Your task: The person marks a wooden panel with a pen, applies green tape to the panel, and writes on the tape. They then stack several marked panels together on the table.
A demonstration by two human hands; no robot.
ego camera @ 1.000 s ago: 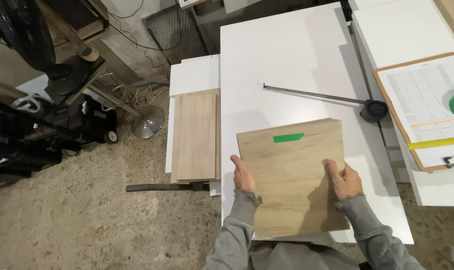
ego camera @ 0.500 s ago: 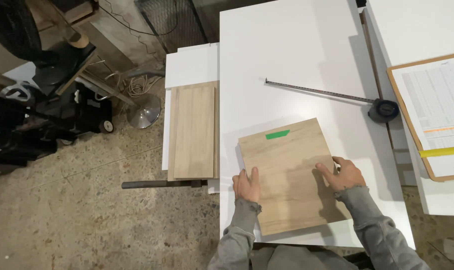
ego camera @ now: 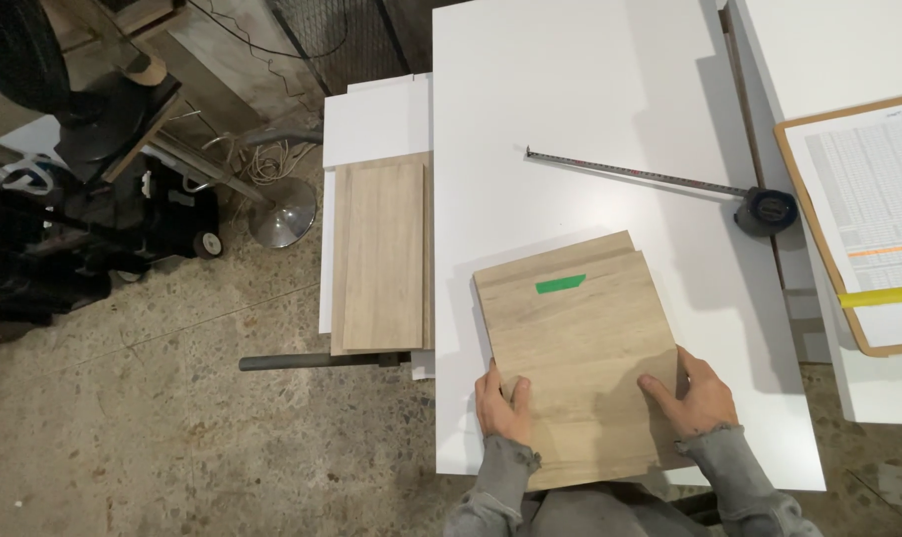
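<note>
Head view: looking straight down on a white table (ego camera: 570, 99) with a speckled concrete floor (ego camera: 172, 457) to the left.
Left hand: the left hand (ego camera: 501, 403) lies on the near left corner of a stack of wooden boards (ego camera: 580, 348), thumb on the top face, fingers wrapped over the left edge.
Right hand: the right hand (ego camera: 697, 393) rests at the near right edge of the same stack, fingers spread flat on the top board, palm at the side.
Grip: both hands are pressed against the stack from opposite sides; neither is closed into a fist, and whether the fingers curl under the boards cannot be told.
Boards: the stack sits on the near part of the white table, turned slightly; a lower board peeks out along the far and right edges.
Tape strip: a short green strip of tape (ego camera: 560, 284) is stuck near the far edge of the top board.
Measuring tape: a tape measure (ego camera: 766, 209) lies far right on the table, its blade drawn out to the left, well apart from the stack.
Second pile: more wooden boards (ego camera: 381, 254) lie on a lower white panel (ego camera: 376, 119) left of the table.
Clipboard: a clipboard with a printed sheet (ego camera: 868, 219) sits on the surface at far right.
</note>
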